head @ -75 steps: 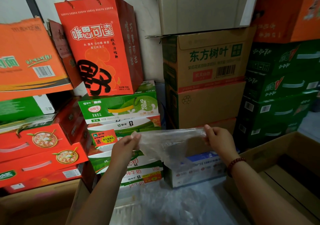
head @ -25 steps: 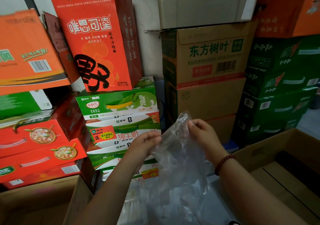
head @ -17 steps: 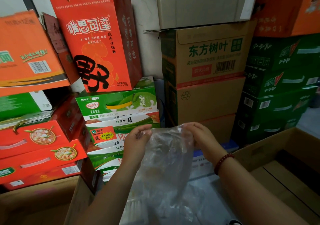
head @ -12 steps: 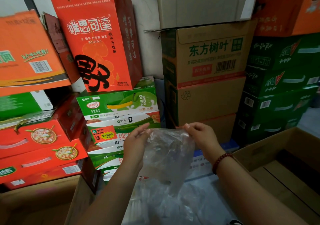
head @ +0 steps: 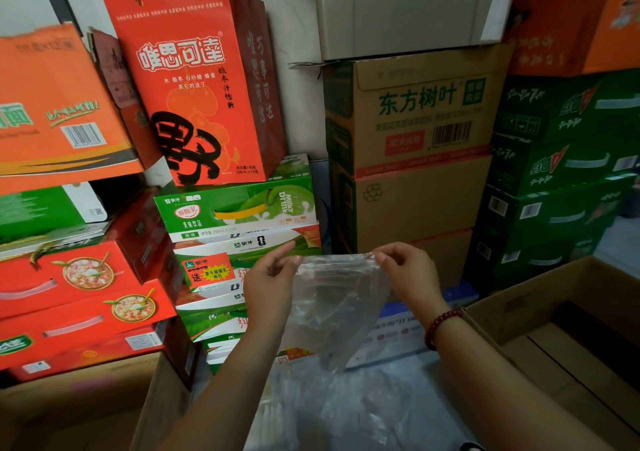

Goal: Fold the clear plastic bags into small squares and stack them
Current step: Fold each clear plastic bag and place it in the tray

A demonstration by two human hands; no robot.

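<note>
A clear plastic bag (head: pixel 337 308) hangs in the air at the centre of the head view, held up by its top edge. My left hand (head: pixel 268 286) pinches the top left corner and my right hand (head: pixel 408 275) pinches the top right corner. The top edge is stretched level between the two hands, and the bag narrows to a point below. Under it lies a heap of more clear plastic bags (head: pixel 346 412) on a low surface between my forearms.
Stacked drink cartons stand close ahead: a red gift bag (head: pixel 194 83), green milk boxes (head: pixel 235 208), brown cardboard boxes (head: pixel 415 152) and dark green boxes (head: pixel 561 173). An open cardboard box (head: pixel 571 329) is at the right, another cardboard box (head: pixel 69 412) at the lower left.
The bag, held bunched and upright a second ago, has been pulled flat. My hands have moved apart along its top edge and now hold it level.
</note>
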